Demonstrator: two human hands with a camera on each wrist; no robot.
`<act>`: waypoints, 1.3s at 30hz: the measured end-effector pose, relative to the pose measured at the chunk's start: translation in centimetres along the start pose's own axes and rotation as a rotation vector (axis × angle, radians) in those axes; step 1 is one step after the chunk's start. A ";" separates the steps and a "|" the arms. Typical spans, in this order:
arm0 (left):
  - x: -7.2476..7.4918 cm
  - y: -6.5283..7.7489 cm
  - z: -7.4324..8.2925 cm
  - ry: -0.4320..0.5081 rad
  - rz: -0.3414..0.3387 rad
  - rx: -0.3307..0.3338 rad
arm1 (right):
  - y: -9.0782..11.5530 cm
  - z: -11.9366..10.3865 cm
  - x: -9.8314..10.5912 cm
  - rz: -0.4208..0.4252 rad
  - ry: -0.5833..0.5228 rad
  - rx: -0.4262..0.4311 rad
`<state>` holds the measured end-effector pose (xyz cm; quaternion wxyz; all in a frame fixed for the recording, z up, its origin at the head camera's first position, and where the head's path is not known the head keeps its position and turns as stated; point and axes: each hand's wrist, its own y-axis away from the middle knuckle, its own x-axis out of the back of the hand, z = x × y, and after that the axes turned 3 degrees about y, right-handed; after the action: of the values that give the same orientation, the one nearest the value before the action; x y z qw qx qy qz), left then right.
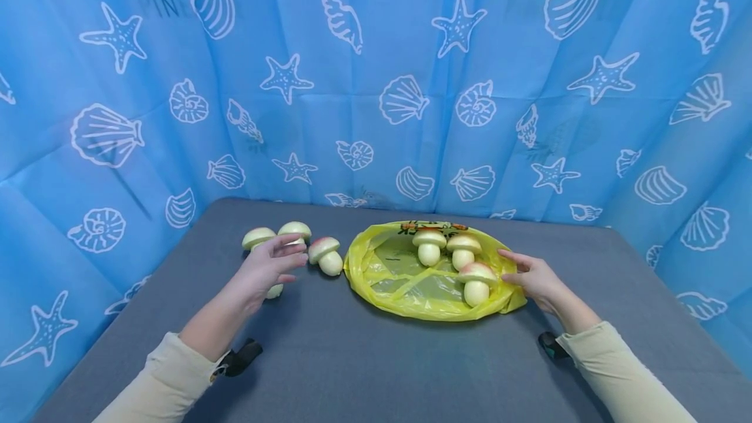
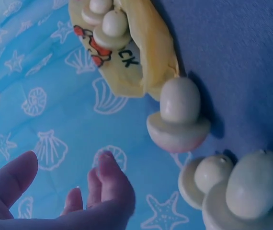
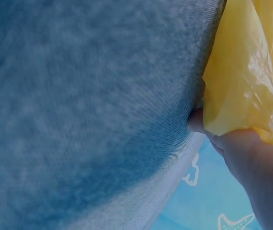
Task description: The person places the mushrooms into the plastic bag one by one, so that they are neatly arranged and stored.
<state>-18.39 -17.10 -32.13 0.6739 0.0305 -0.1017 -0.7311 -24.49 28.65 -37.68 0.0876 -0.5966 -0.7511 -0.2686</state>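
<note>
My left hand point(image 1: 267, 273) is above the toy mushrooms on the left, fingers apart, holding nothing. A pale mushroom with a pinkish cap point(image 1: 325, 254) lies between this hand and the yellow plastic bag point(image 1: 405, 311). Others, such as this mushroom point(image 1: 257, 237), lie behind and beneath the hand, partly hidden by it. Three mushrooms, one with a reddish cap point(image 1: 477, 282), are inside the open-mouthed bag. At the bag's right end, my right hand point(image 1: 537, 282) holds the rim between thumb and fingers. The right wrist view shows yellow plastic point(image 3: 237, 76) against that hand point(image 3: 251, 158).
A grey cloth-covered table point(image 1: 388, 371) lies under everything. Behind it and along its sides hangs a blue curtain point(image 1: 376, 51) with white shell and starfish prints. Dark straps point(image 1: 242, 356) show near both wrists.
</note>
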 end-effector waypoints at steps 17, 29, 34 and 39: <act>3.4 0.2 -1.1 -0.137 0.125 -0.043 | 0.0 -0.2 0.0 -0.006 0.013 0.000; 5.6 -0.8 -3.0 -0.339 0.170 0.009 | -0.2 -0.2 0.2 -0.026 -0.003 0.012; 6.0 -1.1 -3.4 -0.368 0.154 0.033 | -0.2 0.0 0.2 -0.023 0.004 0.011; 6.1 -1.3 -3.7 -0.394 0.111 0.019 | -0.1 0.2 0.2 -0.016 0.011 0.006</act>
<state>-19.51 -23.48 -35.47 0.6801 -0.1126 -0.2399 -0.6836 -24.60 28.88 -37.74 0.0914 -0.5887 -0.7563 -0.2702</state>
